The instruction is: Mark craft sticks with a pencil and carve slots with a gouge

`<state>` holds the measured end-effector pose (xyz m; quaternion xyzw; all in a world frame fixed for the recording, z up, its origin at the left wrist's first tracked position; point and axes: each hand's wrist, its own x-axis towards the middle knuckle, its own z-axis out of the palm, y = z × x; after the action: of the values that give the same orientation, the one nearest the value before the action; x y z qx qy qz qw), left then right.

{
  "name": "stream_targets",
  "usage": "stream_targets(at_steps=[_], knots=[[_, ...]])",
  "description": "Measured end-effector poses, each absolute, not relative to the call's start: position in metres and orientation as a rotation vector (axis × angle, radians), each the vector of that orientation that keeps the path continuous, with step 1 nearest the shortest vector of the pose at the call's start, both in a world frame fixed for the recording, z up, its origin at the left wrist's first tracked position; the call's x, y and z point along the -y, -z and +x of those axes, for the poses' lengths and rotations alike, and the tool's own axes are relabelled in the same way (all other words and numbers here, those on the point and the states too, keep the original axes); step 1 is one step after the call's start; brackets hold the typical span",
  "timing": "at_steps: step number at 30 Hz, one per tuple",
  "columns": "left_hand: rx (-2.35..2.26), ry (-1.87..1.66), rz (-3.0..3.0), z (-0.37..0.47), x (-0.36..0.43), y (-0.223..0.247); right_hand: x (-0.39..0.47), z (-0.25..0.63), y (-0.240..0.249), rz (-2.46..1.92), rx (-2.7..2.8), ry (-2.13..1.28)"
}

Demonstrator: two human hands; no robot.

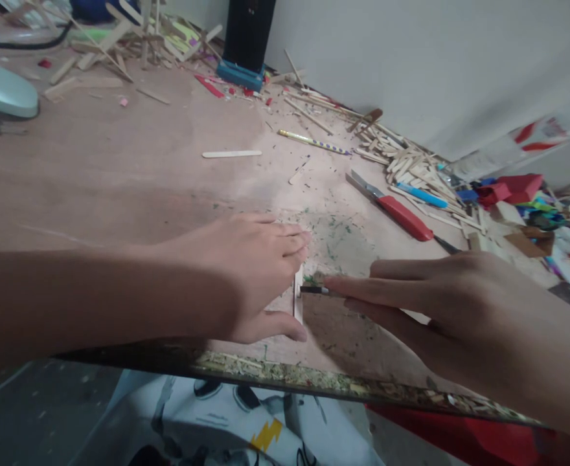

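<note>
My left hand (270,259) lies flat on the tabletop, fingers stretched out and thumb apart. Between its fingers and thumb a narrow pale wooden craft stick (298,310) shows, with its far end hidden under the fingers. From the right, my right hand (425,298) pinches a slim dark-tipped tool (314,290), whose tip touches or nearly touches the stick's right edge. Most of that tool is hidden by the fingers, so its exact kind cannot be made out. Green shavings (336,236) lie scattered just beyond the hands.
A red-handled knife (404,217), blue pen (421,194) and patterned pencil (314,142) lie beyond my right hand. One loose craft stick (231,154) lies farther off. Stick piles (411,165) line the wall. The table's rough front edge (314,382) runs close below my hands.
</note>
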<state>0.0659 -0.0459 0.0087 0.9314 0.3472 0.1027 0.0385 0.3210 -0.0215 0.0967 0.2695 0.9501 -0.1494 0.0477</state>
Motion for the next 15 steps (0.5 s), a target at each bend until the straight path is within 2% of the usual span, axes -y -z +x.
stream_targets(at_steps=[11, 15], knots=[[-1.089, -0.322, 2.883, 0.0665, 0.045, -0.0076, 0.0225, 0.3138, -0.0975, 0.777, -2.919, 0.458], [-1.079, -0.219, 2.847, 0.0662, 0.0443, -0.0085, 0.0196, 0.31, -0.1017, 0.682, -2.901, 0.4]])
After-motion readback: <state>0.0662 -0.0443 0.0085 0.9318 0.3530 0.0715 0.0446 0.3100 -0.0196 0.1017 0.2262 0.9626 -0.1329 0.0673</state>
